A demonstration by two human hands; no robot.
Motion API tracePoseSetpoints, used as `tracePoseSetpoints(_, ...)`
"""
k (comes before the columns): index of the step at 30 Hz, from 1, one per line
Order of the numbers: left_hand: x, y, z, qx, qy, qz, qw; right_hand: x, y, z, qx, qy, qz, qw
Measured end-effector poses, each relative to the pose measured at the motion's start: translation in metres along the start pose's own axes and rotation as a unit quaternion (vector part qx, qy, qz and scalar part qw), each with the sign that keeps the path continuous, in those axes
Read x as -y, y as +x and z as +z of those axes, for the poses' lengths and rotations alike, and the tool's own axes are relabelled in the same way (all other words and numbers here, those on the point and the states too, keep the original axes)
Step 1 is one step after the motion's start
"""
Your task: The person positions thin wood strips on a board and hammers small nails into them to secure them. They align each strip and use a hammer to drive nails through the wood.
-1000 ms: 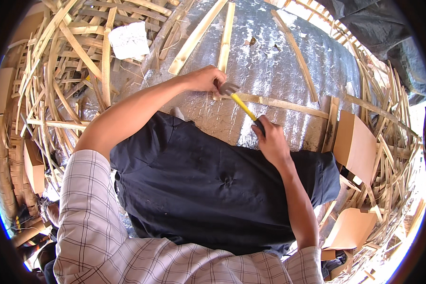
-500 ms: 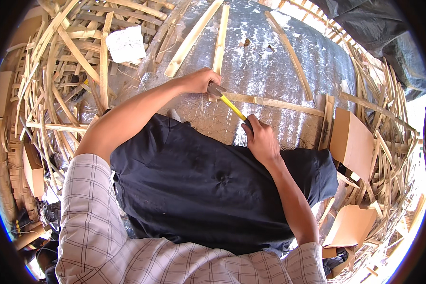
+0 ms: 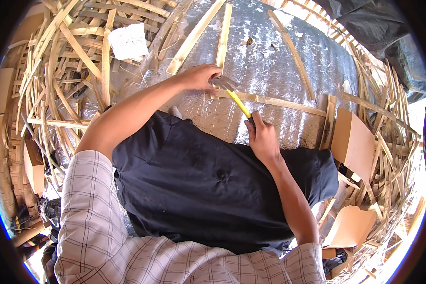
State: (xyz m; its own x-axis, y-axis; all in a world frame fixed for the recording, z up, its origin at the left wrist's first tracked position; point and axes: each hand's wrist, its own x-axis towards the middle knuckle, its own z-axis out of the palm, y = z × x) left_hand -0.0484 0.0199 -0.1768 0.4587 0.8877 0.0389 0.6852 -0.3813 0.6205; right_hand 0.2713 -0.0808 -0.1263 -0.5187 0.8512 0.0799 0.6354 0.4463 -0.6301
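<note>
My right hand (image 3: 265,140) is wrapped round the dark grip of a claw hammer (image 3: 238,102) with a yellow shaft. The hammer's metal head is right beside the fingers of my left hand (image 3: 201,77). Those fingers are closed in a pinch, and what they hold, if anything, is hidden. Just below the hammer head lies the left end of a horizontal bamboo strip (image 3: 279,103). An upright bamboo strip (image 3: 224,35) runs down to my left hand from above. A black cloth (image 3: 199,184) covers my lap.
A worn silvery sheet (image 3: 260,61) spreads under the strips. Woven bamboo slats (image 3: 87,42) and a white block (image 3: 128,41) lie at the left. Cardboard boxes (image 3: 352,144) and a tangle of bamboo strips stand at the right. Black plastic sheeting (image 3: 369,23) hangs at the upper right.
The hammer head has shifted slightly up and right, and its shaft is a little steeper. My left hand has moved slightly upward, still closed.
</note>
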Motion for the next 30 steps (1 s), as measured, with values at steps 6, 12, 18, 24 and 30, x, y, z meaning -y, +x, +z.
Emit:
tracePoseSetpoints(6,0.002,-0.003,-0.015,0.098,-0.013,-0.087,0.991,0.005,0.002,-0.001,0.033,-0.048,0.012,0.998)
tracePoseSetpoints(12,0.003,-0.002,-0.01,0.092,-0.022,-0.093,0.991,-0.002,0.002,0.002,0.02,0.016,0.022,0.999)
tracePoseSetpoints(18,0.013,-0.004,-0.003,0.062,0.037,-0.1,0.992,0.0,0.003,0.003,-0.007,0.019,0.005,1.0)
tracePoseSetpoints(24,0.004,0.0,-0.003,0.086,0.059,-0.134,0.985,-0.007,0.0,0.006,0.054,-0.023,0.042,0.997)
tracePoseSetpoints(30,0.015,-0.009,-0.002,0.065,0.042,-0.115,0.99,0.002,0.001,0.005,-0.006,0.039,-0.002,0.999)
